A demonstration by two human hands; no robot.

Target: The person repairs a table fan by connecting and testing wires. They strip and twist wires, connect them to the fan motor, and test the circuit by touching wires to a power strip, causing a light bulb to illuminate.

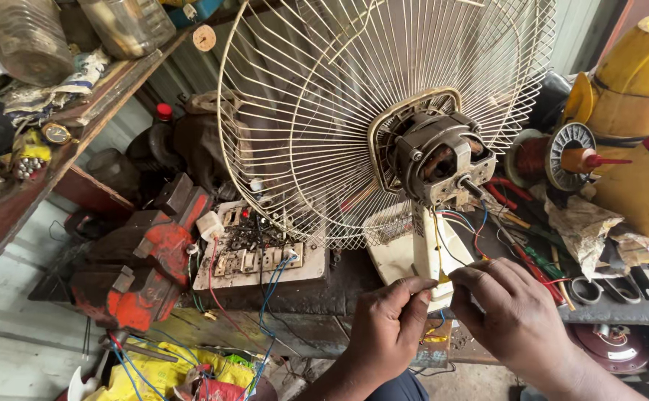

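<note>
At counter's front edge, below fan motor [441, 157]: left hand [386, 327] and right hand [514, 312] fingers pinched on wires [459, 223].

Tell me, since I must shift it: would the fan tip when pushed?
Probably: the wire guard and motor sit high on a narrow white stand, so it looks top-heavy. The thin guard likely bends easily.

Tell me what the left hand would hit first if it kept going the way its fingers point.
The left hand points up and to the right, toward the cream fan stand. It would probably meet the stand's base first, where the thin coloured wires hang down from the motor. Depth is hard to judge here.
</note>
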